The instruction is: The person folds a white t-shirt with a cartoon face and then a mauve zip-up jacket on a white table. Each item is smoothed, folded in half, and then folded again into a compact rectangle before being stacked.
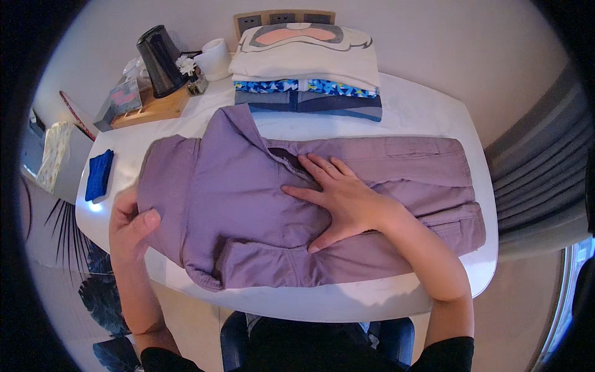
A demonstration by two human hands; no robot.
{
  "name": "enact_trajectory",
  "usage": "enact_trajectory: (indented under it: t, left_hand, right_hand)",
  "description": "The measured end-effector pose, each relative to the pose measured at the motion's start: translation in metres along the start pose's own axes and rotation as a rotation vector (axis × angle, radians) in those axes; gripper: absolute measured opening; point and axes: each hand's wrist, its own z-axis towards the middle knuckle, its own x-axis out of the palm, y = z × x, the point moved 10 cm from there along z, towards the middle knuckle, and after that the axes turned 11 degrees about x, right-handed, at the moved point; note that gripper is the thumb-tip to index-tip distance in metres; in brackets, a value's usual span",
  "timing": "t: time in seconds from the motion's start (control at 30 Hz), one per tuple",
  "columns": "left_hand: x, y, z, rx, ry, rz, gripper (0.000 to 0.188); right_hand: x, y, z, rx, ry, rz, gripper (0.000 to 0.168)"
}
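A purple jacket (237,186) lies spread across the white table, its two sleeves stretched out to the right with tabbed cuffs. My left hand (132,225) pinches the jacket's left edge, thumb on top and fingers partly hidden behind the cloth. Flat on the middle of the jacket rests my right hand (344,200), its fingers spread beside a dark opening in the fabric. A raised flap of cloth points toward the wall near the jacket's upper left.
Folded clothes (304,69) are stacked at the back of the white table (418,104). A wooden tray (155,107) with a black kettle (160,60) stands back left, near a white mug (214,60) and a small flower vase (196,83). A folded blue cloth (99,176) lies at the left edge.
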Motion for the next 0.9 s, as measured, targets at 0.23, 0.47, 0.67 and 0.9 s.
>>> enact_trajectory:
  t: [0.23,0.47,0.67,0.9]
  left_hand:
    - [0.177,-0.067,0.095,0.267,0.257,-0.126,0.028]
    - [0.359,-0.027,0.082,0.512,0.946,-0.085,0.026]
    - [0.376,0.001,0.095,0.406,0.997,-0.121,0.027]
    - [0.404,0.031,0.066,0.353,1.193,-0.131,0.029]
  right_hand:
    - [0.009,-0.007,-0.002,0.045,0.066,-0.102,0.106]
    - [-0.005,-0.022,-0.024,0.107,0.102,0.219,0.077]
    - [-0.007,-0.013,-0.041,0.165,0.114,0.219,0.053]
    - [-0.018,0.039,-0.152,0.303,0.086,-0.167,0.039]
